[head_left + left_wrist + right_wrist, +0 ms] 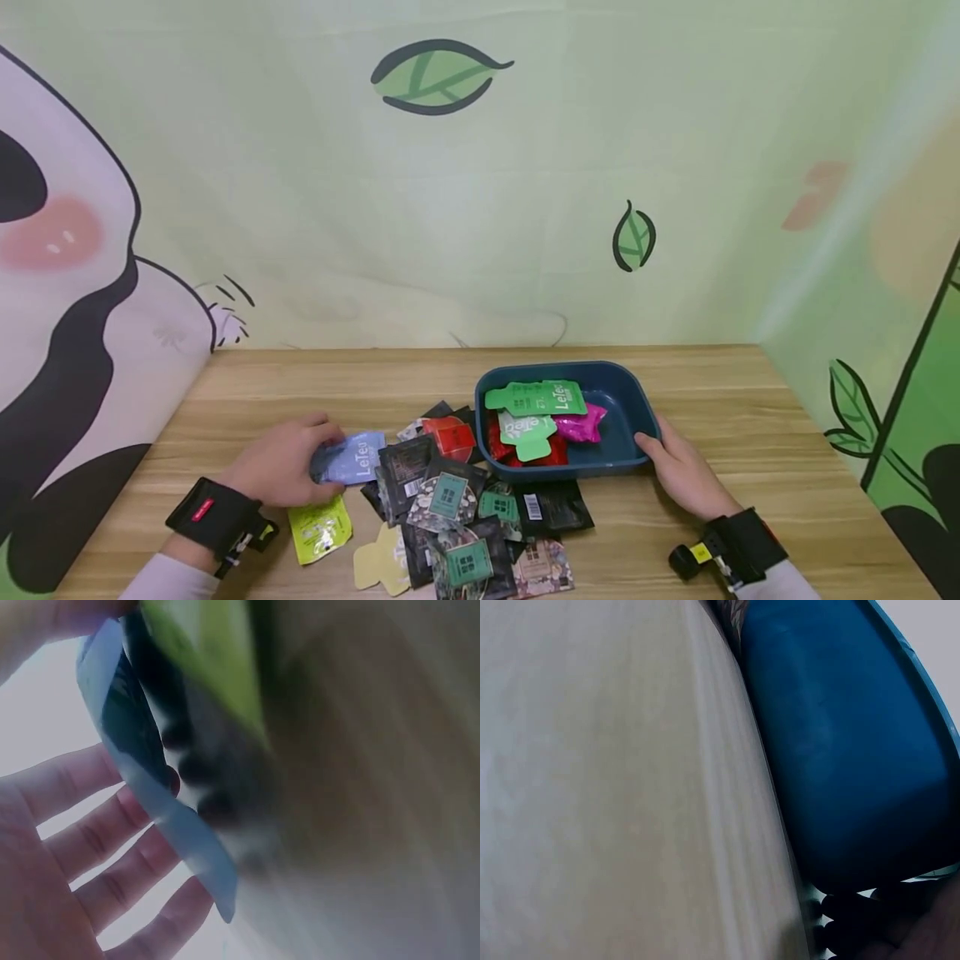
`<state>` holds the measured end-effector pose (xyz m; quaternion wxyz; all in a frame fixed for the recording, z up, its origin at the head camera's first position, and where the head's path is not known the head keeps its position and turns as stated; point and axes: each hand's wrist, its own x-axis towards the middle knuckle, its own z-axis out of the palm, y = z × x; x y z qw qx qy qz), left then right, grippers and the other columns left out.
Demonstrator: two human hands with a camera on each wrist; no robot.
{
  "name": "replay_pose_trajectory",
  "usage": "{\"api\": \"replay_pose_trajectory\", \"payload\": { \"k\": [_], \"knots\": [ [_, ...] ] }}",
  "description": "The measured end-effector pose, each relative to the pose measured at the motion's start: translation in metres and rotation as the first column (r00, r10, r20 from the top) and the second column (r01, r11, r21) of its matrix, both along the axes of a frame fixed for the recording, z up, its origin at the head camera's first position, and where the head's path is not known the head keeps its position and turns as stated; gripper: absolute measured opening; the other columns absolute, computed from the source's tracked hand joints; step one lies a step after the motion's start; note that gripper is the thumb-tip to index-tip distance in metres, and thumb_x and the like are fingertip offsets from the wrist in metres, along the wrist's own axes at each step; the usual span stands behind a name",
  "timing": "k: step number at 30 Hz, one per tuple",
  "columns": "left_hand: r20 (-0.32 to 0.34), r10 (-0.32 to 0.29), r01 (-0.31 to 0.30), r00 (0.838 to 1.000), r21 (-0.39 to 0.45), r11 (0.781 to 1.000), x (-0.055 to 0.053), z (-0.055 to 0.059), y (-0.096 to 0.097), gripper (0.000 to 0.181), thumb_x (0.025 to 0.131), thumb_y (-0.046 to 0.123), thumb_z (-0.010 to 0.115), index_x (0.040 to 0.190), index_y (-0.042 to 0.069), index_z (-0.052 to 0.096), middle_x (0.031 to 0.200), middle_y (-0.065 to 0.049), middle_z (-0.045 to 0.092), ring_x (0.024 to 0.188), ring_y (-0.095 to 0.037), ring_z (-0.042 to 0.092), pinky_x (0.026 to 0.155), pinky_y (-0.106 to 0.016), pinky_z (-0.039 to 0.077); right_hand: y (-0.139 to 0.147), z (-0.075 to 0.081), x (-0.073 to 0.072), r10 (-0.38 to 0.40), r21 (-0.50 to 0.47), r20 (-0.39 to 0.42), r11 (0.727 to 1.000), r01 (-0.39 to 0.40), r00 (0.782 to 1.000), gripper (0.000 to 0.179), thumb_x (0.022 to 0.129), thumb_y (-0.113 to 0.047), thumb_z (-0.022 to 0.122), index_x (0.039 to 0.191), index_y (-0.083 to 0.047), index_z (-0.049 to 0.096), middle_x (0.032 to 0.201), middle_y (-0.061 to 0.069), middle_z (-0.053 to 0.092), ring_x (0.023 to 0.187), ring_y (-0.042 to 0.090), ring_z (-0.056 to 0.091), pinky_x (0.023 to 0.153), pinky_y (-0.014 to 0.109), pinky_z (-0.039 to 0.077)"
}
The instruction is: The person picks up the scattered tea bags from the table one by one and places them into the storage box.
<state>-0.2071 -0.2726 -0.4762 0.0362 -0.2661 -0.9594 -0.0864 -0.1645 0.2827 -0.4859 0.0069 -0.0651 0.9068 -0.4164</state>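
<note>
My left hand (pixel 288 462) pinches a light blue sachet (pixel 360 457) between thumb and fingers, left of a heap of packets. In the left wrist view the sachet (pixel 184 825) hangs bent along the fingers. At the right end of a dark blue plastic bin (pixel 617 417), my right hand (pixel 684 471) grips the wall, thumb over the rim and fingers outside. Inside the bin lie a green packet (pixel 536 397), a pale green and white packet (pixel 527 429), a pink packet (pixel 581 423) and red ones beneath. The right wrist view shows the bin's outer side (pixel 840 742).
Several black packets (pixel 468 562) with teal labels overlap in front of the bin. A red packet (pixel 452 437) lies at the heap's back. Below my left hand are a yellow-green packet (pixel 321 529) and a pale yellow packet (pixel 382 560). A printed backdrop (pixel 480 208) stands behind the wooden table.
</note>
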Motion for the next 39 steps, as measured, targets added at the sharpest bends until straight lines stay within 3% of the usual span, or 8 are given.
{"api": "replay_pose_trajectory", "payload": {
  "k": [8,11,14,22,30,39],
  "knots": [
    [0.007,0.086,-0.086,0.996,-0.013,0.996,-0.012,0.009,-0.013,0.06,0.064,0.053,0.081,0.112,0.019,0.07,0.101,0.007,0.061,0.083,-0.009,0.054,0.071,-0.032,0.048,0.0,-0.001,-0.001,-0.004,-0.007,-0.005,1.0,0.004,1.0,0.066,0.105,-0.04,0.037,0.159,-0.004,0.024,0.158,0.021,0.034,0.144,0.039,0.031,0.112,0.057,0.026],
    [-0.011,0.101,-0.102,0.995,-0.013,0.995,-0.017,0.015,-0.007,0.059,0.065,0.051,0.08,0.113,0.019,0.07,0.103,0.005,0.061,0.082,-0.011,0.054,0.069,-0.032,0.048,-0.001,0.0,0.0,-0.003,-0.008,-0.008,1.0,0.003,1.0,0.066,0.105,-0.039,0.037,0.159,-0.004,0.024,0.158,0.021,0.034,0.143,0.039,0.032,0.112,0.057,0.026],
    [-0.057,0.077,-0.078,0.995,-0.014,0.997,-0.024,0.022,0.006,0.06,0.065,0.051,0.079,0.114,0.018,0.07,0.104,0.003,0.062,0.083,-0.012,0.054,0.07,-0.032,0.048,-0.001,0.001,0.0,-0.003,-0.007,-0.006,1.0,0.003,1.0,0.066,0.105,-0.04,0.037,0.159,-0.004,0.024,0.158,0.021,0.034,0.144,0.039,0.032,0.112,0.057,0.026],
    [-0.137,-0.05,0.053,0.989,0.015,0.998,-0.042,0.047,0.068,0.058,0.067,0.055,0.076,0.113,0.02,0.069,0.103,0.005,0.062,0.077,-0.01,0.052,0.064,-0.027,0.045,0.0,-0.001,-0.001,0.001,-0.007,-0.017,1.0,-0.001,1.0,0.066,0.105,-0.039,0.037,0.159,-0.004,0.024,0.157,0.02,0.035,0.144,0.038,0.032,0.112,0.056,0.026],
    [-0.124,-0.197,0.2,0.973,0.007,0.98,-0.053,0.071,0.143,0.057,0.073,0.058,0.069,0.116,0.02,0.069,0.102,0.007,0.058,0.077,-0.009,0.051,0.062,-0.023,0.043,0.001,-0.003,-0.001,-0.003,-0.012,-0.01,1.0,0.003,1.0,0.066,0.105,-0.04,0.037,0.16,-0.004,0.023,0.158,0.02,0.033,0.144,0.038,0.03,0.113,0.056,0.025],
    [-0.135,-0.293,0.293,0.947,-0.017,0.956,-0.06,0.075,0.207,0.057,0.075,0.061,0.065,0.116,0.022,0.07,0.104,0.008,0.059,0.083,-0.007,0.05,0.068,-0.022,0.044,0.0,-0.001,-0.001,0.002,-0.033,-0.012,0.999,-0.002,1.0,0.066,0.105,-0.038,0.038,0.16,-0.004,0.023,0.159,0.02,0.032,0.145,0.037,0.029,0.113,0.056,0.024]
  ]
}}
